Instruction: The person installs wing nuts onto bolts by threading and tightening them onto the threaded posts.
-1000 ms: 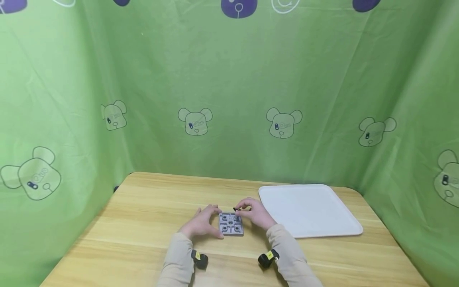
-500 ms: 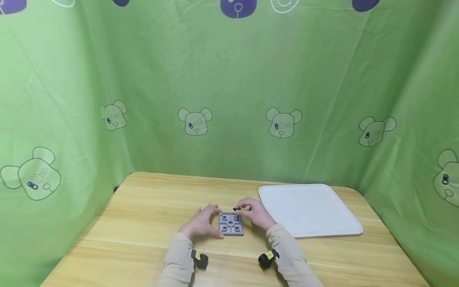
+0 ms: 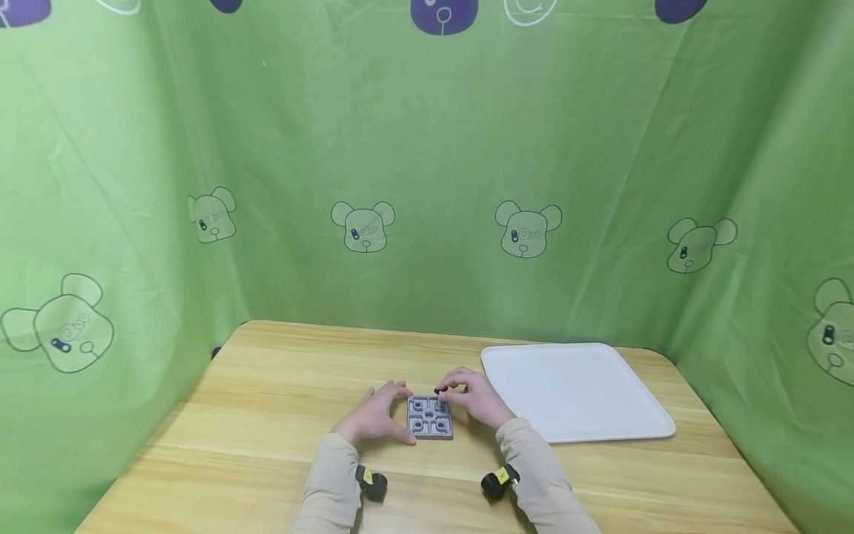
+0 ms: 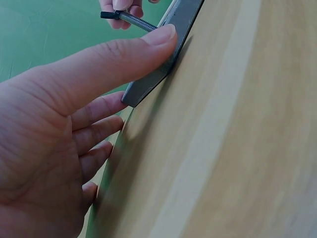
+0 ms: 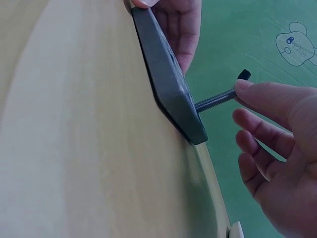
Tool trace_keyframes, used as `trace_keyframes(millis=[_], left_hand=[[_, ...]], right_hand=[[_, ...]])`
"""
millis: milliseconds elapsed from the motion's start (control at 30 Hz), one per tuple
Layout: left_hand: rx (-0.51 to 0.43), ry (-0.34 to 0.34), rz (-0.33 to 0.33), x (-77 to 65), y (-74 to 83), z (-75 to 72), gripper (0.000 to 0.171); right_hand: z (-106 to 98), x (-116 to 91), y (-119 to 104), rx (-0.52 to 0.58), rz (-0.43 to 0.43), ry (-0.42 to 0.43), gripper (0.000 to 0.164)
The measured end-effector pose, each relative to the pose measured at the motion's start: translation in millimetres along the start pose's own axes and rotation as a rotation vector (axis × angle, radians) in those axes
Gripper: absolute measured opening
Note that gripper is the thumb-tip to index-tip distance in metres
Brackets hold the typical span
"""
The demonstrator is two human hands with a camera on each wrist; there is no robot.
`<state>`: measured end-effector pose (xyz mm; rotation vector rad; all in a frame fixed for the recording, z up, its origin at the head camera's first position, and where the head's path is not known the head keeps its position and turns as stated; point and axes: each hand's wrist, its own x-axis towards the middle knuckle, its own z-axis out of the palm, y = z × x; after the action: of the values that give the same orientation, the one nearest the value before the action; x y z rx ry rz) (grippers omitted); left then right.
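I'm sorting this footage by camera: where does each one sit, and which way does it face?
Head: on the head, facing forward and down at table, tray and curtain; left hand, right hand and sleeves show.
Left wrist: on that wrist, facing the left hand at the plate; some of the right hand shows.
Right wrist: on that wrist, facing the right hand on the bolt; part of the left hand shows.
Both wrist views share plate and bolt.

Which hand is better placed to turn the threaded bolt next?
Likely the right hand: it pinches the bolt near its black end. The left hand spans the left side of the grey plate, away from the bolt.
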<state>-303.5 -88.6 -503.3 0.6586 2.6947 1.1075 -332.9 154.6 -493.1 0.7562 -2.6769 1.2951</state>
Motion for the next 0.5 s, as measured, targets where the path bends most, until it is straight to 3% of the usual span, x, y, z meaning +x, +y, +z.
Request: trace_keyframes(millis=[500], left_hand=[[0.006, -0.004, -0.003, 0.0, -0.2, 0.8, 0.087]], right_hand=[[1.1, 0.4, -1.3, -0.03, 0.014, 0.015, 0.013]])
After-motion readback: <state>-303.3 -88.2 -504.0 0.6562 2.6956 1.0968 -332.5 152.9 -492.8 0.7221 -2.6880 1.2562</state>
